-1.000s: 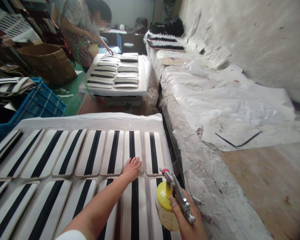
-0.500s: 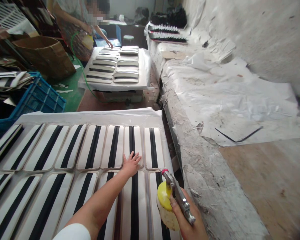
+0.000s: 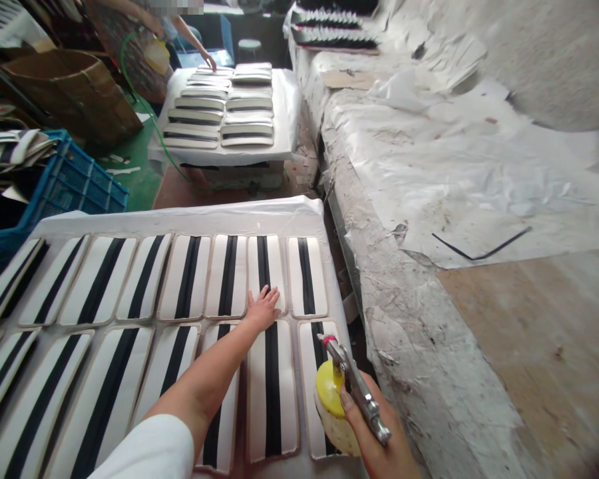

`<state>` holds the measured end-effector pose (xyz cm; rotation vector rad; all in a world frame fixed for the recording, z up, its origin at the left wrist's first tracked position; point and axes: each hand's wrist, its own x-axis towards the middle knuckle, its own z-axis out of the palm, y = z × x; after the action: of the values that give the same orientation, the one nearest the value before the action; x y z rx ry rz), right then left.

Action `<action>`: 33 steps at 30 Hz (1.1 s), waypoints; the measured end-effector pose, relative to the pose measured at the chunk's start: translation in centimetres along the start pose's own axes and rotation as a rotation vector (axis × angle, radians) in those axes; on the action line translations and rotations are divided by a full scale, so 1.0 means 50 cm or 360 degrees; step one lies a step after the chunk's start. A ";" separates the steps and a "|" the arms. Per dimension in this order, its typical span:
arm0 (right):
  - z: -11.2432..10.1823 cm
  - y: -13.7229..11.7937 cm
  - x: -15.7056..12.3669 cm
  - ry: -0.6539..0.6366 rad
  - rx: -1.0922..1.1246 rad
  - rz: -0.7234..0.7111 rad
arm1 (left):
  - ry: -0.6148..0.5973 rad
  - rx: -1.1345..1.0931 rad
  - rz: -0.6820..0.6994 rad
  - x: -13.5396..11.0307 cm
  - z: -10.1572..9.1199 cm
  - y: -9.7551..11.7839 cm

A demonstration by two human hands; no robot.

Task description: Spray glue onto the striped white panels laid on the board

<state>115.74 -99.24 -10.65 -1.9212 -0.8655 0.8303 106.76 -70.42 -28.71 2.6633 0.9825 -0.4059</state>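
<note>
My left hand (image 3: pixel 262 309) lies with fingers spread on the lower end of a white panel with a black stripe (image 3: pixel 264 263) in the far row. Several similar striped panels lie in two rows on a table (image 3: pixel 190 219) covered in pale sheeting. At the lower right, my right hand (image 3: pixel 379 426) is wrapped round a metal spray gun (image 3: pixel 357 386) with a yellow-lidded cup (image 3: pixel 331 392) below it. The gun's pink-ringed nozzle points up and left, over the nearer right-hand panel (image 3: pixel 307 372). Its trigger is mostly hidden by my fingers.
A long bench with torn white sheeting (image 3: pixel 459 173) runs along the right, a thin black strip (image 3: pixel 479 249) on it. At the far table (image 3: pixel 284 106), another person's hand (image 3: pixel 208 61) touches similar panels. On the left stand a blue crate (image 3: pixel 87 173) and a brown bin (image 3: pixel 80 93).
The view has tipped down slightly, so the far things sit higher in the picture. My left hand stays on the same panel, and my right hand still holds the spray gun.
</note>
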 end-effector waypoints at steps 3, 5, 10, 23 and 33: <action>0.001 0.010 -0.017 -0.0039 0.0031 0.0026 | 0.0056 -0.0023 -0.0012 -0.002 0.001 0.000; 0.002 0.016 -0.028 -0.0047 0.0040 0.0051 | 0.0096 -0.0029 -0.0013 -0.003 0.002 0.000; 0.003 0.024 -0.052 -0.0075 0.0037 0.0098 | 0.0154 -0.0037 -0.0012 -0.006 0.001 0.003; 0.003 0.034 -0.114 0.0017 0.0077 0.0305 | -0.0093 0.0094 0.0113 -0.031 0.005 -0.009; -0.014 0.068 -0.142 0.0049 0.0013 0.0333 | -0.0194 0.0137 0.0126 -0.029 -0.005 -0.010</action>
<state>113.32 -106.71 -11.82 -2.0359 -0.6491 0.9225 105.40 -70.80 -28.05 2.7061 0.8382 -0.5981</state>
